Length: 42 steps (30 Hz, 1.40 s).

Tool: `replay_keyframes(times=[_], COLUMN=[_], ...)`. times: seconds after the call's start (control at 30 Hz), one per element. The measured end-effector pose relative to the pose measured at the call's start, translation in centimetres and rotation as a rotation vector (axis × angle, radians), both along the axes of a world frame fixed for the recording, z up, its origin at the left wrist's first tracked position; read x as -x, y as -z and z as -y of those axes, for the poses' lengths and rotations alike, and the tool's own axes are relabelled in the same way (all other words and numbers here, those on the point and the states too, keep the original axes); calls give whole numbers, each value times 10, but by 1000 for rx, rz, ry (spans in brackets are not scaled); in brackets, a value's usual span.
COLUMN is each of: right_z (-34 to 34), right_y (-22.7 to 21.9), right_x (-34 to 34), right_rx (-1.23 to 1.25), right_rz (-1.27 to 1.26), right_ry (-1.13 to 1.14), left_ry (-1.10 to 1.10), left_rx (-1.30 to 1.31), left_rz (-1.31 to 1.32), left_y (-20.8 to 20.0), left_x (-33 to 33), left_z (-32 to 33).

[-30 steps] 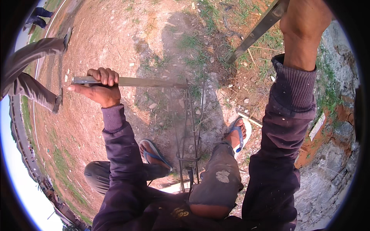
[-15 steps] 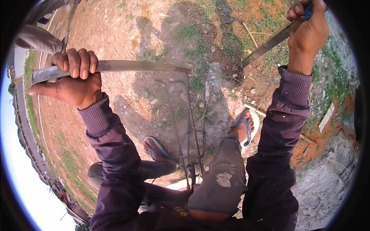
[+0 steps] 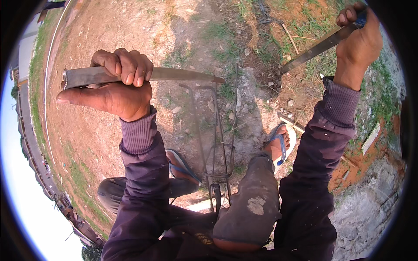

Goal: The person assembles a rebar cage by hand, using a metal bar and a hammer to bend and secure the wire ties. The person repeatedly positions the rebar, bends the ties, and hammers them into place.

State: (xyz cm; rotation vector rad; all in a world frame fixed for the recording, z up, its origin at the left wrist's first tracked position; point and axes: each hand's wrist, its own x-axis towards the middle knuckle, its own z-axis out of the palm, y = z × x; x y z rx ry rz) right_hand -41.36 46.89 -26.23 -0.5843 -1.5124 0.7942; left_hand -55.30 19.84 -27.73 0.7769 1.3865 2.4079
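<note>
Bare dirt ground [image 3: 96, 143], grass patches toward 1 o'clock. Left hand [image 3: 115, 87] at 10 o'clock, fingers wrapped round flat metal bar [image 3: 183, 75]. Right hand [image 3: 359, 41] at 2 o'clock, fist closed on second metal bar [image 3: 311, 51]. Bent rebar frame [image 3: 215, 135], probably wire-tied, stands between sandalled feet at centre.

Upper left: bare reddish ground [image 3: 87, 143] lies open around the left hand [image 3: 111, 89] and below it.
Upper middle: the flat metal bar [image 3: 183, 75] held by the left hand spans across, closing off the way at that height.
Centre: a bent wire frame [image 3: 215, 130] stands upright between the knees, filling the gap from the bar down to the lap.
Upper right: a second flat metal bar [image 3: 315, 48] slants down from the right hand [image 3: 359, 41] towards the grass [image 3: 265, 48].
Between bars: open ground with small stones.
Lower middle: the raised knee [image 3: 250, 209] and two sandalled feet [image 3: 278, 143] block the ground.
Right edge: grey rubble [image 3: 370, 204].
</note>
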Motion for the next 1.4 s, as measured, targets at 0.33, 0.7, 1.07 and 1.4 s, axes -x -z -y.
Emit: replay_keyframes(times=[0.33, 0.7, 1.07, 1.4], right_z=[4, -58, -26, -94], right_y=[-7, 16, 113, 137], right_x=[1, -22, -28, 60], right_rx=[22, 194, 472, 913], right_rz=[-24, -112, -71, -391], right_ry=[21, -231, -241, -865], left_ry=[-40, 3, 79, 114], left_rx=[-27, -48, -135, -87], left_rz=[34, -4, -6, -42], left_y=[12, 6, 3, -1], left_x=[-21, -20, -15, -19], left_z=[3, 4, 6, 2])
